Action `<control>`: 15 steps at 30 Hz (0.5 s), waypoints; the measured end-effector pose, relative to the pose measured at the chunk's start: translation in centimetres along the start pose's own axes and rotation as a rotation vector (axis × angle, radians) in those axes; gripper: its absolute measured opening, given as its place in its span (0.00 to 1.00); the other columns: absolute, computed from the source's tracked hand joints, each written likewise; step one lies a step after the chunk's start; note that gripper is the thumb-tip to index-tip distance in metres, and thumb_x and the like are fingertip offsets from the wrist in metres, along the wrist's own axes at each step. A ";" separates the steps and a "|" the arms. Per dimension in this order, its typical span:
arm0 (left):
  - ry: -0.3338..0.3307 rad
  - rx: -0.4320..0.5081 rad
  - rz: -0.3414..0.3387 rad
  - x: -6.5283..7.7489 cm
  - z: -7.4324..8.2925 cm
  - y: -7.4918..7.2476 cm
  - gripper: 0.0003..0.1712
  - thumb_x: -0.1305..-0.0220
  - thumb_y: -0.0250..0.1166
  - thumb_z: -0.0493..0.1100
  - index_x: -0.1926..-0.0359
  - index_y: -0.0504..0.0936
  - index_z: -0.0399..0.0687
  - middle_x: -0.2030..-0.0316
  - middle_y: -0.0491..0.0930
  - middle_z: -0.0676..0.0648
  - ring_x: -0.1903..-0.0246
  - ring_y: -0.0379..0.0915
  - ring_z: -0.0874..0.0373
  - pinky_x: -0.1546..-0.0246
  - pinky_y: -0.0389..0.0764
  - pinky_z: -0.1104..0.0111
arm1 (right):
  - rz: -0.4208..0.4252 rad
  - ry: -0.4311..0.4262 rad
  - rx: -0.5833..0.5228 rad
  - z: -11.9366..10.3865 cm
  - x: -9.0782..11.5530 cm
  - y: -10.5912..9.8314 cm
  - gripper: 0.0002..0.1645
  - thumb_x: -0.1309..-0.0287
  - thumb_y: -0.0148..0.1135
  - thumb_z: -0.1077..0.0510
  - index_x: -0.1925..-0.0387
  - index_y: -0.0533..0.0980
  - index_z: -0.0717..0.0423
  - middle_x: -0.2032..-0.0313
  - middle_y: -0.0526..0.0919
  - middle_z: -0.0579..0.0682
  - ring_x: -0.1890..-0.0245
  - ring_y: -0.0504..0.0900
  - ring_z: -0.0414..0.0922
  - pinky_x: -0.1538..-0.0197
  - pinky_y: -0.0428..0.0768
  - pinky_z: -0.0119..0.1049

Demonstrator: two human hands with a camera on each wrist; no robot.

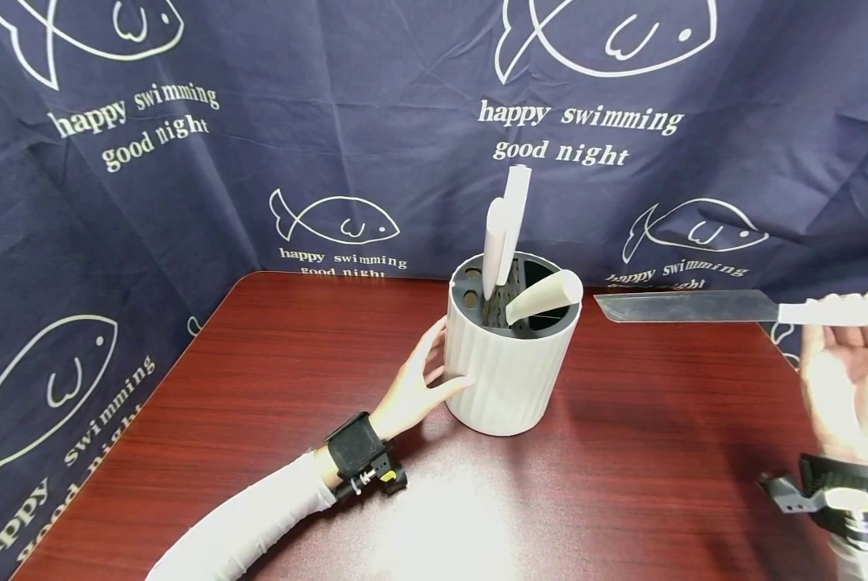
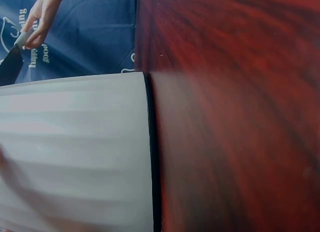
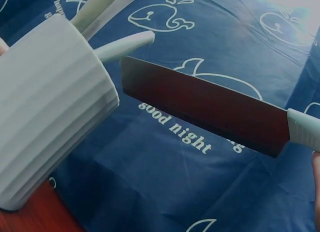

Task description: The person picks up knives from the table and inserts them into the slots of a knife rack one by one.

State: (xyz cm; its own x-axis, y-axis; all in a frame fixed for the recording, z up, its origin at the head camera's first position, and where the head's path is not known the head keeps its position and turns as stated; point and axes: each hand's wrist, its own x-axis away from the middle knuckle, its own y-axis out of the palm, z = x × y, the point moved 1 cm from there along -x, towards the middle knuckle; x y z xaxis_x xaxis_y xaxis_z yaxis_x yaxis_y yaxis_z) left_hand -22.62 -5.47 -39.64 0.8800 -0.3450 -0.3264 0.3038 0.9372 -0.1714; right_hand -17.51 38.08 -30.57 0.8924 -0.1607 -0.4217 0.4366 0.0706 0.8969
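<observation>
A white ribbed knife holder (image 1: 505,379) with a dark slotted top stands upright on the table. Three white handles stick up from it, one of them a thick handle (image 1: 546,295) leaning right. My left hand (image 1: 417,387) holds the holder's left side, thumb across the front and fingers round toward the back. Off to the right, my right hand (image 1: 844,371) grips the white handle of a kitchen knife (image 1: 688,307), palm facing up. Its broad blade (image 3: 205,104) is raised level above the table and points left toward the holder, with a gap between tip and holder.
The reddish-brown wooden table (image 1: 318,347) reaches back to a dark blue cloth (image 1: 405,153) printed with white fish and lettering. A bright glare lies on the table's front middle. Each wrist wears a black camera mount (image 1: 357,446).
</observation>
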 end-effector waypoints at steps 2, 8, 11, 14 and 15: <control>0.007 -0.005 -0.001 0.0 -0.1 0.0 0.51 0.42 0.70 0.34 0.25 0.51 0.61 0.31 0.60 0.44 0.33 0.59 0.52 0.36 0.68 0.53 | 0.007 -0.016 0.015 0.2 -0.2 0.1 0.13 0.29 0.42 0.71 0.55 0.69 0.81 0.63 0.74 0.79 0.58 0.72 0.71 0.40 0.73 0.59; 0.016 -0.013 -0.002 0.0 -0.3 -0.1 0.51 0.42 0.70 0.35 0.25 0.52 0.63 0.31 0.61 0.45 0.33 0.59 0.52 0.36 0.69 0.53 | 0.042 -0.012 -0.030 0.8 -0.5 0.4 0.16 0.27 0.39 0.69 0.55 0.70 0.81 0.64 0.74 0.79 0.60 0.73 0.71 0.41 0.73 0.60; 0.011 -0.010 -0.003 0.0 -0.3 -0.1 0.51 0.42 0.70 0.34 0.25 0.52 0.62 0.31 0.61 0.45 0.32 0.59 0.52 0.35 0.69 0.54 | 0.063 0.004 -0.054 1.1 -0.7 0.5 0.17 0.27 0.40 0.68 0.55 0.70 0.82 0.63 0.74 0.79 0.60 0.73 0.71 0.39 0.73 0.58; 0.009 -0.011 -0.001 0.0 -0.3 0.0 0.51 0.43 0.70 0.34 0.25 0.52 0.61 0.32 0.61 0.45 0.32 0.59 0.53 0.36 0.69 0.54 | 0.062 0.028 -0.064 1.6 -0.9 0.5 0.17 0.27 0.40 0.67 0.56 0.70 0.83 0.63 0.74 0.78 0.59 0.72 0.71 0.39 0.72 0.57; 0.009 -0.012 -0.001 0.0 -0.3 0.0 0.51 0.43 0.70 0.34 0.25 0.52 0.62 0.32 0.61 0.45 0.32 0.59 0.53 0.36 0.69 0.55 | 0.061 0.031 -0.064 1.8 -1.0 0.6 0.17 0.28 0.41 0.67 0.56 0.70 0.83 0.64 0.74 0.78 0.58 0.72 0.71 0.38 0.72 0.56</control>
State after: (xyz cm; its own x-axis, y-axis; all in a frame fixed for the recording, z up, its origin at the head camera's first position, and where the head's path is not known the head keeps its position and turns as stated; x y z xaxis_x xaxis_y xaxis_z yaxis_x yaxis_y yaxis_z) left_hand -22.75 -5.52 -39.92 0.8764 -0.3467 -0.3341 0.3004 0.9361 -0.1831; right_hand -18.39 36.51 -29.40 0.9202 -0.1238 -0.3712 0.3867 0.1426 0.9111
